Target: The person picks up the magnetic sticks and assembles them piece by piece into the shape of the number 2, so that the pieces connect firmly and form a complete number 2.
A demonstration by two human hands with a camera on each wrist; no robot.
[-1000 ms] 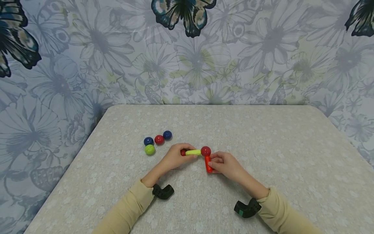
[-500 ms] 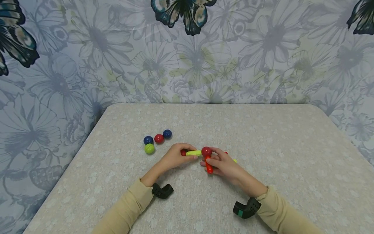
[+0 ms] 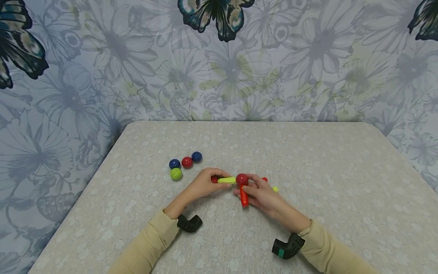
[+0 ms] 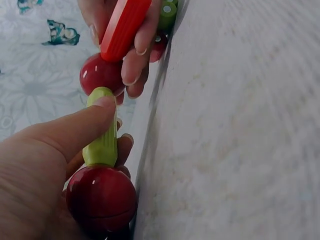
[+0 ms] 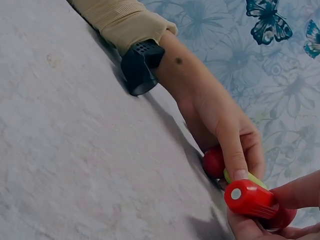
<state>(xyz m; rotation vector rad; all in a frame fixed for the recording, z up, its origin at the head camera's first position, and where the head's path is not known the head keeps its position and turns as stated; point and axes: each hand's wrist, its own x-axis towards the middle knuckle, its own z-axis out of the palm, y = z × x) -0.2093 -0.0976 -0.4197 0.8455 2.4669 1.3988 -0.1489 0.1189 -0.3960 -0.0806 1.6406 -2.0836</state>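
Observation:
My left hand pinches a yellow-green magnetic rod between thumb and fingers. One end of this rod meets a red ball by the palm; its other end meets a second red ball. From that second ball a red magnetic rod extends toward the person, and my right hand pinches it, with fingers behind the ball. In the right wrist view the red rod's free end shows a round silver tip. Part of the second ball is hidden by the right fingers.
Left of the hands lie two blue balls, a red ball and a green ball. Beyond the right hand, a red piece and a yellow-green piece are partly hidden. A patterned wall borders the table's far edge.
My right hand has shifted left and its fingers have come around behind the ball. The red rod's free end has moved slightly nearer the person. Pieces behind that hand have come into view.

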